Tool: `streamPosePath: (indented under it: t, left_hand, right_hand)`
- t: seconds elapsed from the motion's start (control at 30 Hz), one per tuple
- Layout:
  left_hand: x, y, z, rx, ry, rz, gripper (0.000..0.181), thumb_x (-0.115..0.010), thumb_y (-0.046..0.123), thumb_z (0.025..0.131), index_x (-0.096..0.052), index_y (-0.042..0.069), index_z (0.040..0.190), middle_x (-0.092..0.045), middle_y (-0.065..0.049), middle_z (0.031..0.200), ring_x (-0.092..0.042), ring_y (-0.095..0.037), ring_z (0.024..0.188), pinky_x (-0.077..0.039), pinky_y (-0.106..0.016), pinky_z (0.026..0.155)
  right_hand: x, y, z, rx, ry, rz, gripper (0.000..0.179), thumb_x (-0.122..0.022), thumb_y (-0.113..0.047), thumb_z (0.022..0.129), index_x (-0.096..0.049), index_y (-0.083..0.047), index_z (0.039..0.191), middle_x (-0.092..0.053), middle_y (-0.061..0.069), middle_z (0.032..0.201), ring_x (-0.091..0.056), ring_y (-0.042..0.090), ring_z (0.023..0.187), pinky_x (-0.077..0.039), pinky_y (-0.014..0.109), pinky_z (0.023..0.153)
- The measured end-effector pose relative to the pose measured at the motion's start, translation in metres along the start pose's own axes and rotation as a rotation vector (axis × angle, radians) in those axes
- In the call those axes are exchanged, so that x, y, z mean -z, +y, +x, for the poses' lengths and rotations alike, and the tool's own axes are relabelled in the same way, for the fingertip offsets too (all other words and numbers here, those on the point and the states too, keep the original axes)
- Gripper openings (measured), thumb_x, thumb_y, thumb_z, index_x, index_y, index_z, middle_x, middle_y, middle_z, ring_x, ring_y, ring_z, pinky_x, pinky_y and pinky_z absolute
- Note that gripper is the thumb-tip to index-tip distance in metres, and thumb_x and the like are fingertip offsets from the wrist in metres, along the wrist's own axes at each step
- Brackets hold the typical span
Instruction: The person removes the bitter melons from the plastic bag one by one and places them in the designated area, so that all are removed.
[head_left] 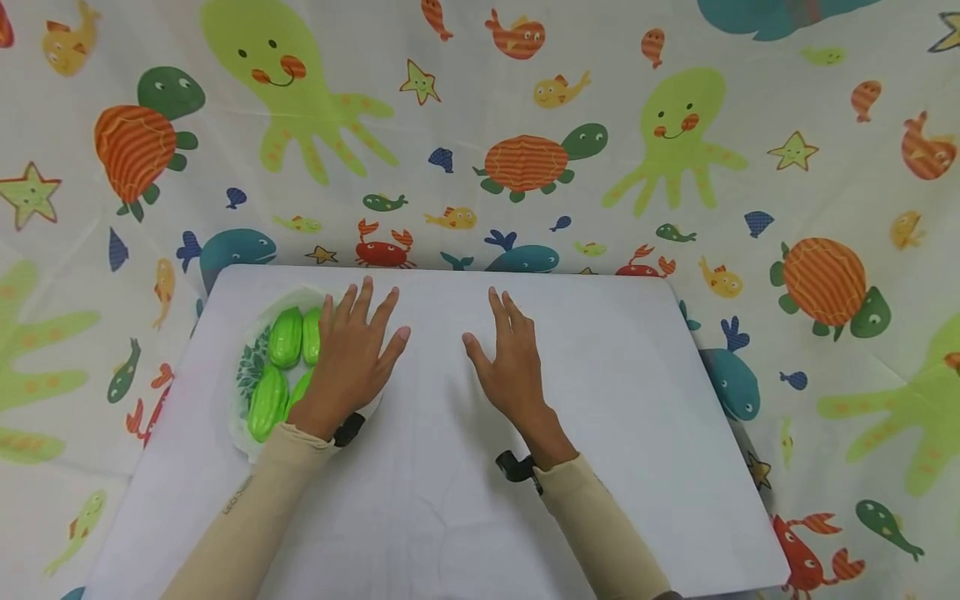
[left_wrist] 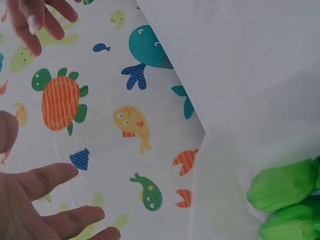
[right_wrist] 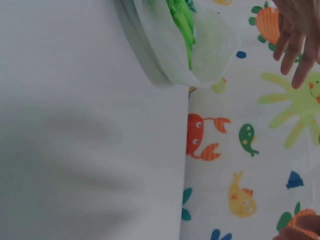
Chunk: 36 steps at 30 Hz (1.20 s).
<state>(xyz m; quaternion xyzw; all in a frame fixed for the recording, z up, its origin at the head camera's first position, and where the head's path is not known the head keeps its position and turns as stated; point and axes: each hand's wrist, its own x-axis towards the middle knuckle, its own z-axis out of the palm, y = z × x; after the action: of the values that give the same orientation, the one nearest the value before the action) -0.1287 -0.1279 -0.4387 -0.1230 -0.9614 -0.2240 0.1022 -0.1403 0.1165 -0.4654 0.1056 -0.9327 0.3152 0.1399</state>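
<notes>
My left hand (head_left: 352, 354) has its fingers spread and holds nothing. In the head view it covers the right part of a pale, leaf-patterned dish (head_left: 247, 367). On that dish lie several glossy, ridged, oblong green pieces (head_left: 285, 337) that look like vegetables or fruit; some are partly hidden by the hand. In the left wrist view, green pieces (left_wrist: 282, 185) show at lower right, apart from the fingers. My right hand (head_left: 513, 362) is raised over the white board to the right, its fingers extended and nothing in its grasp.
The white tabletop (head_left: 630, 417) has its far edge against a cloth (head_left: 450, 117) printed with sea animals. A black wrist camera (head_left: 514, 467) sits at the right wrist, another dark device (head_left: 349, 430) at the left. The dish's translucent rim (right_wrist: 215, 50) rises above the tabletop.
</notes>
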Motion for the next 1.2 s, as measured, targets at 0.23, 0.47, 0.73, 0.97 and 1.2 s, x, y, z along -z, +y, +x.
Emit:
streamPosePath:
  t: [0.23, 0.47, 0.73, 0.97, 1.2]
  left_hand:
    - [0.007, -0.027, -0.013, 0.038, -0.01, -0.125, 0.058, -0.054, 0.035, 0.109, -0.047, 0.009, 0.16, -0.026, -0.03, 0.172, -0.022, -0.055, 0.159, -0.014, -0.079, 0.124]
    - [0.017, -0.054, -0.024, 0.073, 0.017, -0.169, 0.057, -0.062, 0.031, 0.104, -0.053, 0.009, 0.156, -0.029, -0.031, 0.17, -0.023, -0.057, 0.157, -0.018, -0.084, 0.118]
    - [0.028, -0.081, -0.039, 0.149, -0.019, -0.215, 0.058, -0.068, 0.028, 0.101, -0.053, 0.011, 0.155, -0.023, -0.031, 0.172, -0.016, -0.059, 0.158, -0.012, -0.091, 0.112]
    - [0.029, -0.107, -0.052, 0.187, -0.027, -0.193, 0.062, -0.071, 0.028, 0.1, -0.051, 0.011, 0.157, -0.022, -0.032, 0.172, -0.014, -0.06, 0.159, -0.012, -0.094, 0.109]
    - [0.03, -0.13, -0.067, 0.222, 0.014, -0.186, 0.062, -0.072, 0.026, 0.099, -0.053, 0.011, 0.156, -0.019, -0.033, 0.173, -0.013, -0.061, 0.158, -0.01, -0.096, 0.108]
  right_hand:
    - [-0.015, -0.013, -0.009, 0.022, 0.019, 0.117, 0.075, -0.071, -0.034, 0.102, -0.037, -0.016, 0.166, -0.045, 0.01, 0.168, -0.049, 0.032, 0.147, -0.049, 0.056, 0.118]
    - [-0.035, -0.023, -0.017, 0.018, 0.005, 0.178, 0.072, -0.071, -0.033, 0.102, -0.04, -0.017, 0.164, -0.048, 0.006, 0.166, -0.048, 0.028, 0.15, -0.047, 0.056, 0.12]
    - [-0.051, -0.042, -0.028, 0.005, -0.042, 0.266, 0.071, -0.074, -0.03, 0.1, -0.043, -0.018, 0.163, -0.051, 0.001, 0.163, -0.055, 0.023, 0.143, -0.053, 0.049, 0.114]
    - [-0.068, -0.056, -0.035, 0.003, -0.067, 0.316, 0.072, -0.076, -0.03, 0.099, -0.043, -0.022, 0.163, -0.054, 0.001, 0.16, -0.06, 0.021, 0.132, -0.059, 0.038, 0.103]
    - [-0.082, -0.068, -0.034, -0.014, -0.105, 0.383, 0.07, -0.078, -0.028, 0.098, -0.047, -0.019, 0.16, -0.057, 0.005, 0.155, -0.061, 0.025, 0.133, -0.06, 0.034, 0.104]
